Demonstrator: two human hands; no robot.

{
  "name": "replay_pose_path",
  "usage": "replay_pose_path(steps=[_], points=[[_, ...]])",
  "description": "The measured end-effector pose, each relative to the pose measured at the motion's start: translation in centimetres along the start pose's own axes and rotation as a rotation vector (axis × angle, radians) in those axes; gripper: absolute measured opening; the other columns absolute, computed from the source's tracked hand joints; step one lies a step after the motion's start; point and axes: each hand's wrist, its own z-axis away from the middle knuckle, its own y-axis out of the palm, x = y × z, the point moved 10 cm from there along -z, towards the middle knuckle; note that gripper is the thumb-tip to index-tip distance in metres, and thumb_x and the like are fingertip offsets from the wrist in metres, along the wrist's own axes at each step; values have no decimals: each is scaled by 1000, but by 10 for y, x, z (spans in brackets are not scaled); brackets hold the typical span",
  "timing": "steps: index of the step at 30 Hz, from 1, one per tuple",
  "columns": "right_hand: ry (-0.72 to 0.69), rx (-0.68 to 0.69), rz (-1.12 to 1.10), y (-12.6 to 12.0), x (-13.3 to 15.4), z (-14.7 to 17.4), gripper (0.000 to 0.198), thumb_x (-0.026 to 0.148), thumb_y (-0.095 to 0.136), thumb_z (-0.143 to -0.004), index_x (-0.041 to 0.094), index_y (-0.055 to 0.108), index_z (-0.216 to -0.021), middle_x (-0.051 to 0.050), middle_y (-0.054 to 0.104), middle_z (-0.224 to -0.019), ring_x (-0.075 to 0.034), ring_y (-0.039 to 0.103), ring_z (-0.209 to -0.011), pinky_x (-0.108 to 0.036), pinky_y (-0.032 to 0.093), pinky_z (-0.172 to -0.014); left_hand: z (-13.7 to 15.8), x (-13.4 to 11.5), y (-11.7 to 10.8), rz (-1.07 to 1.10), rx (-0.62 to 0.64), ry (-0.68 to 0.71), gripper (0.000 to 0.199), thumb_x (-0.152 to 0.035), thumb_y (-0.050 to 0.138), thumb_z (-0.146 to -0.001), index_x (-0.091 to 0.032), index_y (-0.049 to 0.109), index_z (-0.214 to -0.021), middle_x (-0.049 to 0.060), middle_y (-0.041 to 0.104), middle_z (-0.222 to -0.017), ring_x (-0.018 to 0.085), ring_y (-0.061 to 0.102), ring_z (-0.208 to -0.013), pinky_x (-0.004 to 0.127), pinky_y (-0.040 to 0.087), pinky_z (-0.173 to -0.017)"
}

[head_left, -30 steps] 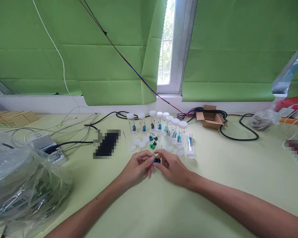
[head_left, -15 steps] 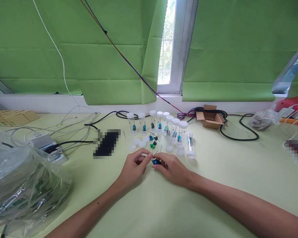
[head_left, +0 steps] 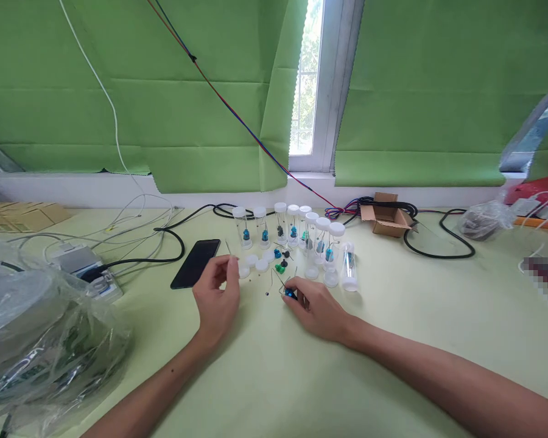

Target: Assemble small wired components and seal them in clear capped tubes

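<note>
My right hand (head_left: 317,304) pinches a small blue part with thin metal wires (head_left: 290,293) between thumb and fingers, low over the table. What the part is I cannot make out, and the fingers hide some of it. Left of it, my left hand (head_left: 217,295) has its thumb and forefinger closed at the near end of a thin metal pin (head_left: 228,246). Between the hands lies a bent wire with a dark tip (head_left: 268,288). Beyond lie loose blue parts (head_left: 277,253), green parts (head_left: 280,267) and black parts (head_left: 285,258), beside several white caps (head_left: 262,265).
Several clear tubes with white caps (head_left: 261,228) stand at the back; one tube (head_left: 349,267) lies on its side. A phone (head_left: 195,263) rests left of my left hand. Farther out are a cardboard box (head_left: 389,224), black cables (head_left: 438,255), a power strip (head_left: 84,267) and a plastic-wrapped object (head_left: 50,340).
My left hand has left the blue part and moved left to the metal pin by the caps. My right hand stays in place with the blue part. The bent wire now shows.
</note>
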Motion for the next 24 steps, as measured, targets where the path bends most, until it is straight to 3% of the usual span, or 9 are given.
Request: replay_pose_path(steps=[3,5,9,12,24], points=[[12,1,-19,0,-2,0,8,23,51,-94,19,57,-98,2,55,-72,-12,48,-60,-25,37,-59,-6,-3,-16,-56,-160,96,13,-31,60,-86,-19,58,-92,3,57,-84,14,53,-73,27,47,-66],[21,4,-30,0,-3,0,8,23,52,-93,19,57,-98,2,54,-71,-12,48,-60,-25,37,-59,-10,-2,-17,-122,-177,120,26,-29,66,-81,-20,55,-102,5,56,-98,15,53,-78,29,48,-70],[38,9,-31,1,-5,0,7,22,54,-92,19,57,-98,3,54,-71,-12,47,-60,-25,37,-59,-16,10,-5,-230,-66,87,55,-33,73,-72,-22,48,-120,10,53,-118,23,55,-101,36,50,-80],[38,13,-30,2,-6,-1,6,21,55,-91,20,56,-97,3,55,-71,-12,48,-60,-25,37,-59,-18,25,3,-266,30,13,64,-36,75,-71,-24,44,-126,11,53,-124,26,54,-113,42,50,-89],[20,4,-33,1,-4,-2,9,17,51,-91,20,56,-98,2,56,-70,-12,49,-58,-25,40,-58,-22,52,21,-206,209,-70,57,-36,72,-74,-23,45,-122,10,62,-121,26,58,-116,47,47,-99]])
